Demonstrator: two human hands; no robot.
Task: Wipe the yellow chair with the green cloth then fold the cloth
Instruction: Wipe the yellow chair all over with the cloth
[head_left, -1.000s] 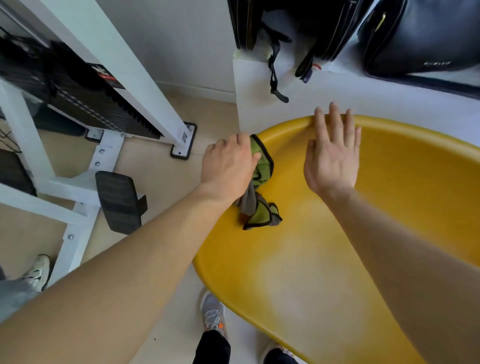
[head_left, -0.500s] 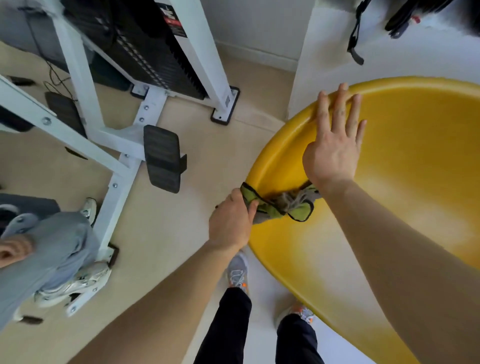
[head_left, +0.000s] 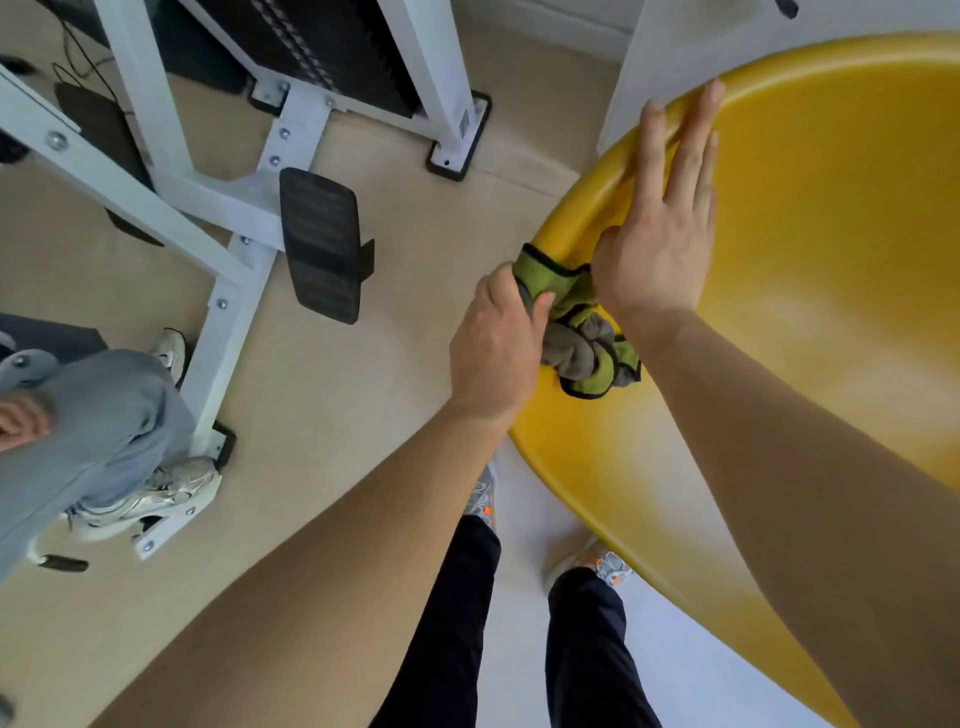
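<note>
Left hand: we grip the cloth at the chair's near-left rim, with fingers curled tight round the green fold.
Right hand: we press it flat on the chair just inside the rim, fingers straight and close together.
Cloth: green with dark edging and a grey side, crumpled, lying on the rim between our hands and partly under the right wrist.
Chair: yellow shell on our right.
Floor: beige. To the left stands a white frame with a black pad.
Far left: another person's grey trouser leg.
</note>
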